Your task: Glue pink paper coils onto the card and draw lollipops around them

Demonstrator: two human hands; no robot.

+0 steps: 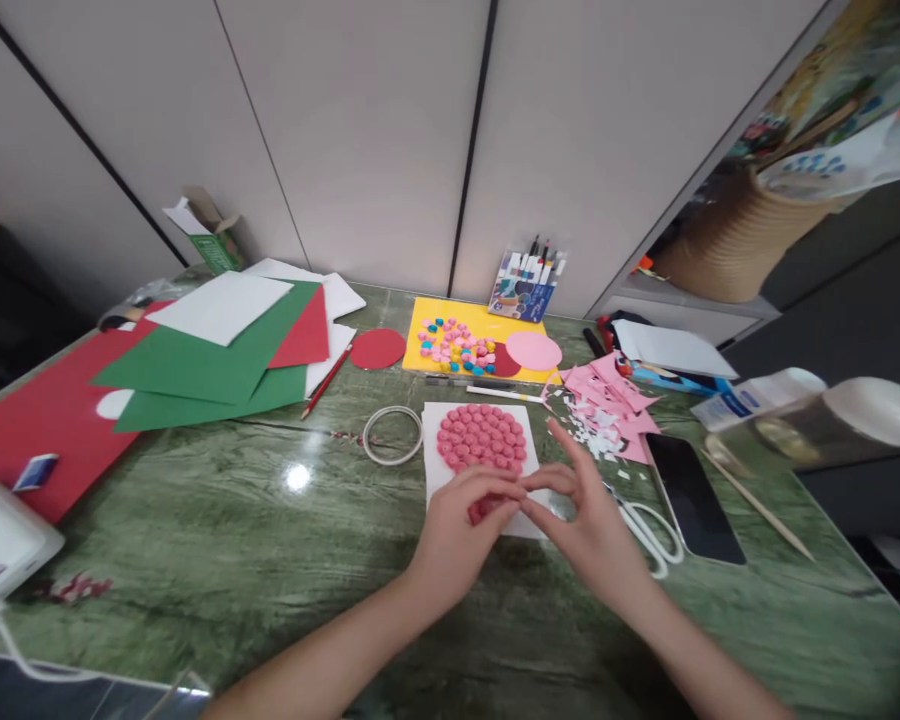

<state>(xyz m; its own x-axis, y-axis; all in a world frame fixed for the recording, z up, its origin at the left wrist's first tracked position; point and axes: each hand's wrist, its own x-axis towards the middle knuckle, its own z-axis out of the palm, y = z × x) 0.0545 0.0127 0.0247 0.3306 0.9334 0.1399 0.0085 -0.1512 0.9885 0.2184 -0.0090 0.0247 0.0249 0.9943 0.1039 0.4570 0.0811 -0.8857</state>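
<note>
A white sheet of paper [435,440] lies before me, bearing a round cluster of small pink balls [481,438]. Over its near part, my left hand [461,520] is closed in a pinch. My right hand [589,515] meets it there, thumb and index finger pressed together and another finger raised. Whatever sits between the fingertips is too small to make out. Reddish-pink pieces show partly beneath my left hand. White-handled scissors [656,535] lie just right of my right hand, their blades partly hidden.
Pink paper scraps [607,395], a phone [694,500] and a wooden stick [757,503] lie right. Behind are yellow paper [424,315] with coloured balls and a marker pack [526,285]. Left are a ring [365,440], pencil [326,382], green sheets [195,365] and a white device [7,540].
</note>
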